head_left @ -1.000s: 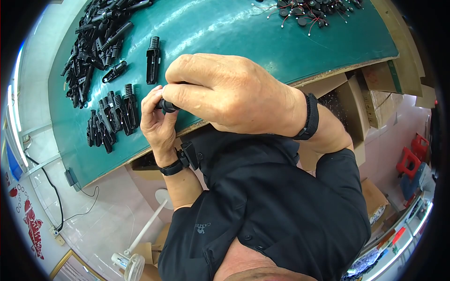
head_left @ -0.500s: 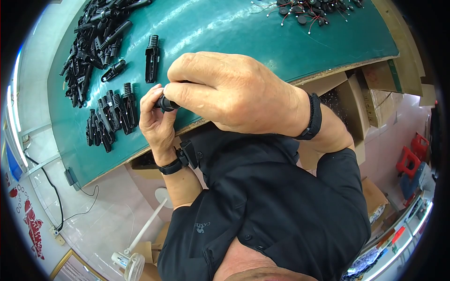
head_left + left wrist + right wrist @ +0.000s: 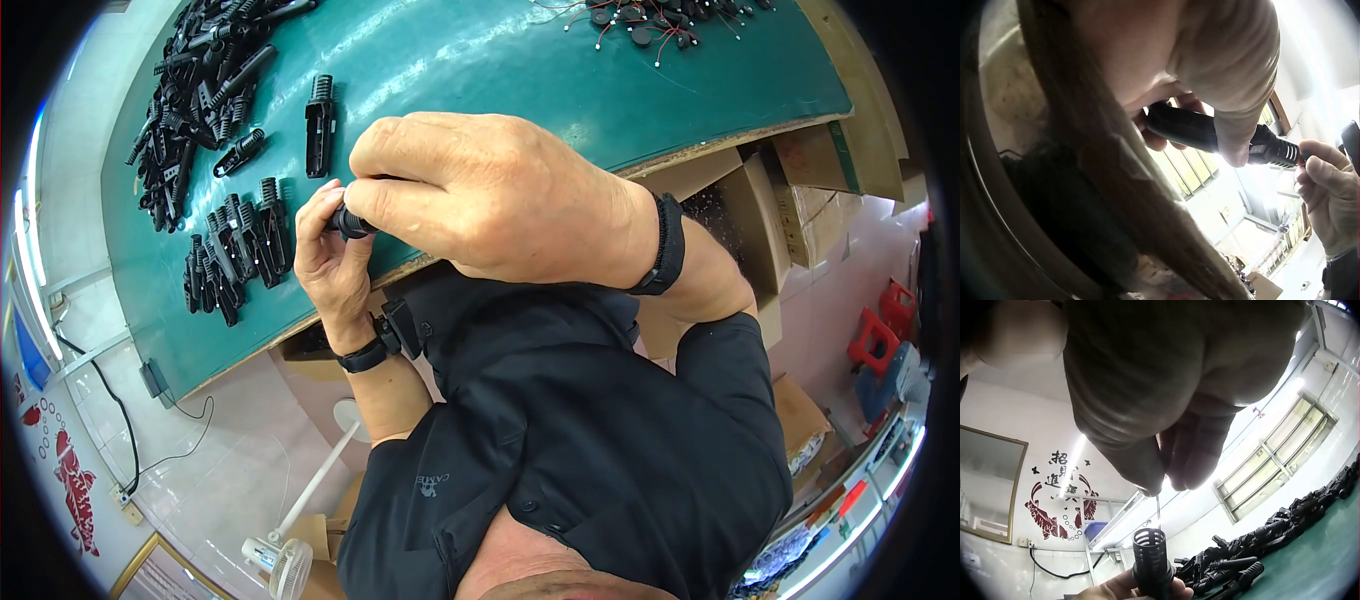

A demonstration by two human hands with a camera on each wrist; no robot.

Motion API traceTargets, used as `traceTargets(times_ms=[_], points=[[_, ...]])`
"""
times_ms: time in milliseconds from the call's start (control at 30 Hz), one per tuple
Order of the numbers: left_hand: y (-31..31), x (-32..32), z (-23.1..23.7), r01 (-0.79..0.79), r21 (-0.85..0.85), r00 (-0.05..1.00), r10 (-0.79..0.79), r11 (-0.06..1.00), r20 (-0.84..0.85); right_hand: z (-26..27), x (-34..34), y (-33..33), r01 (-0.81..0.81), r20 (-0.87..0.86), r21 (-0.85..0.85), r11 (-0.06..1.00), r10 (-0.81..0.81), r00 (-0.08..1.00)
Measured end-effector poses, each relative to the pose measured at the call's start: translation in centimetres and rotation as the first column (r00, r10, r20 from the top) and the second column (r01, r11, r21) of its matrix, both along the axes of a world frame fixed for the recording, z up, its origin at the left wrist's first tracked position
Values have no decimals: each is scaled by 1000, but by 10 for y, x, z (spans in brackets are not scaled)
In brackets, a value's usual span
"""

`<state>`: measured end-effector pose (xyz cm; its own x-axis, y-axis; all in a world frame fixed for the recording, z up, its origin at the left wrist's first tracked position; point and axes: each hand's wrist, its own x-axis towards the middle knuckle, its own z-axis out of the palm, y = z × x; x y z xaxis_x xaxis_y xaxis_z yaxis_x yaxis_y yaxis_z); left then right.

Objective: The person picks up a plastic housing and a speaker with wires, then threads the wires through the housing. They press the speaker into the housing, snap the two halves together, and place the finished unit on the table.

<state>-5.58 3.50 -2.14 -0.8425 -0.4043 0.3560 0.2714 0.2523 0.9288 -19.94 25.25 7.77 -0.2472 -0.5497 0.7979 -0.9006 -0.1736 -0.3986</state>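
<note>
The left wrist view shows a black housing (image 3: 1188, 129), long and smooth-bodied with a ribbed, slotted collar, tilted in the left hand (image 3: 1225, 69), whose thumb and fingers close round it. At its open collar end, the right hand (image 3: 500, 200) pinches thin wires (image 3: 1159, 511), thumb and fingertips together. The housing is above the near edge of a glossy green table (image 3: 480, 75), which bears heaped black parts (image 3: 215, 85) and wired round pieces (image 3: 645, 25). Around it are open cardboard boxes (image 3: 755, 225), a white fan (image 3: 290, 568) and red stools (image 3: 873, 340).
</note>
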Motion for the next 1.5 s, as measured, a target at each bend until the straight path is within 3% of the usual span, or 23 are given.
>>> traceTargets(times_ms=[767,900,1067,1200,1300,1500], points=[[0,0,2,17,-30,1000,-17,999,25,-9,-1,-7,3,14,15,1000,-3,1000],[1,-1,6,9,-72,999,-6,997,32,-17,-5,-6,26,31,71,997,-28,999],[7,-3,17,-7,-135,997,17,991,71,-30,-10,-10,65,39,8,998,-66,997],[10,-4,21,-22,-177,996,37,984,80,-33,-7,-8,93,143,37,995,-98,985],[9,-4,21,-20,-173,996,34,985,77,-36,-5,-7,15,398,63,998,-39,916],[9,-2,24,12,-196,995,7,981,95,-45,-8,-7,-93,519,68,993,44,853]])
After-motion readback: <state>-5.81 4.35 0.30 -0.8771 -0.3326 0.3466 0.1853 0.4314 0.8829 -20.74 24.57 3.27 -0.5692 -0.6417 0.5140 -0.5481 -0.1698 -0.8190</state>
